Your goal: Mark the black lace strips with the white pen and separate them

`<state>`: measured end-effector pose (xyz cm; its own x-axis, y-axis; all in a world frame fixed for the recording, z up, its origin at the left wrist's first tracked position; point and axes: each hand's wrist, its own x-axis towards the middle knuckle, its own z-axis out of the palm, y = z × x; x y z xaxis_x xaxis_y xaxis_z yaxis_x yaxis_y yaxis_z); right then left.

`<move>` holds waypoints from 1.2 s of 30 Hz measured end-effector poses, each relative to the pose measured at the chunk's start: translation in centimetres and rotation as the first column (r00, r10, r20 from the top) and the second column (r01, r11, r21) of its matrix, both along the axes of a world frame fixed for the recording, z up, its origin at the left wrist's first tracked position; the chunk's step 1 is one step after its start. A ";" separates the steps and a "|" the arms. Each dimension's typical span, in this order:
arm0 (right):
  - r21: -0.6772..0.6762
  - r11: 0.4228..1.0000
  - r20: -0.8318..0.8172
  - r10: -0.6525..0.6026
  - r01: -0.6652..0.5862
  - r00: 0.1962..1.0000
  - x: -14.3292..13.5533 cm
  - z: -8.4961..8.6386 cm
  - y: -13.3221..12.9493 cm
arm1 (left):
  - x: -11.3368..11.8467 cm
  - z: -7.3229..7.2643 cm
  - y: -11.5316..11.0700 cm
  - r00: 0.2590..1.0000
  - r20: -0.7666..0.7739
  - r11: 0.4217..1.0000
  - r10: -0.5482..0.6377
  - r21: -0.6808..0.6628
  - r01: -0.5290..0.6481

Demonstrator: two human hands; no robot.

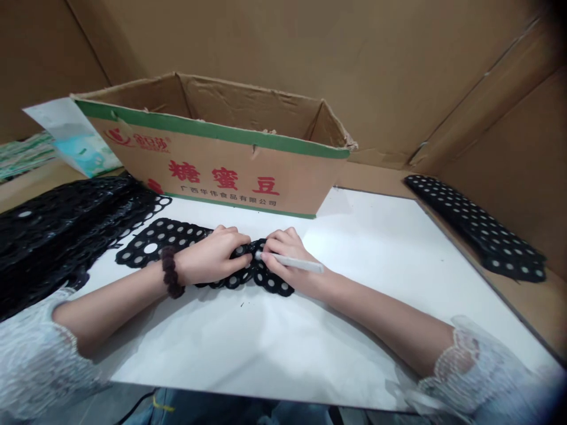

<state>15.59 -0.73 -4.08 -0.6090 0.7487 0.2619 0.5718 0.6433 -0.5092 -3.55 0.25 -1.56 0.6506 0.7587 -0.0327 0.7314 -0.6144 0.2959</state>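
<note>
A black sheet dotted with rows of round light spots [172,233] lies across the white board, bunched up between my hands. My left hand [212,255] is closed on the sheet's middle, thumb and fingers pinching it. In my closed right hand [286,251] is a slim white pen-like tool [301,263], its tip end at the pinched part of the sheet. These right fingers also press against the black sheet; whether they grip it is partly hidden. The sheet's right end hangs just below my right fingers, on the board.
A cardboard box [221,168] with a green rim stands behind my hands. To the left is a pile of black perforated sheets [57,230]; another stack of dotted sheets [478,227] rests at right. The white board [354,342] covers the table. Cardboard walls [310,47] surround it.
</note>
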 end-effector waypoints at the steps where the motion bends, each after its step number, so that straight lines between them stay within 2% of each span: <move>1: 0.013 1.000 0.031 -0.006 0.006 1.000 -0.1 -0.1 0.0 | 0.1 -0.1 -0.1 1.000 0.013 1.000 0.010 -0.003 -0.010; 4: 0.063 0.997 0.074 -0.059 0.054 0.995 -0.4 -0.2 -0.3 | 0.2 0.0 -0.4 0.997 0.055 0.999 0.050 -0.021 -0.049; 7: 0.060 0.993 0.005 -0.102 0.102 0.995 -0.5 0.0 -0.3 | 0.0 0.3 -0.3 0.994 0.094 0.997 0.064 -0.052 -0.059; 10: -0.111 0.985 -0.141 -0.144 0.129 0.979 -0.4 0.4 0.0 | -0.3 0.6 0.2 0.992 0.123 0.991 0.040 -0.131 -0.024; 12: -0.246 0.960 -0.215 -0.189 0.134 0.958 -0.2 0.6 0.3 | -0.5 0.8 0.5 0.991 0.128 0.983 0.021 -0.184 0.003; 15: -0.339 0.932 -0.267 -0.227 0.129 0.937 -0.2 0.7 0.6 | -0.8 1.0 0.8 0.995 0.104 0.977 -0.004 -0.212 0.026; 20: -0.411 0.907 -0.324 -0.246 0.098 0.914 -0.2 0.9 0.8 | -1.0 1.2 0.9 0.996 0.093 0.948 0.009 -0.317 0.021; 27: -0.486 0.874 -0.404 -0.249 0.024 0.880 0.2 0.7 1.3 | -1.0 0.8 1.5 0.970 0.220 0.857 0.098 -0.515 0.030; 32: -0.558 0.830 -0.461 -0.299 -0.011 0.835 0.2 0.5 1.5 | -0.9 0.7 1.6 0.950 0.274 0.826 0.149 -0.562 0.032; 36: -0.496 0.868 -0.411 -0.265 0.030 0.872 0.2 0.5 1.3 | -1.0 0.5 1.5 0.946 0.279 0.820 0.163 -0.571 0.027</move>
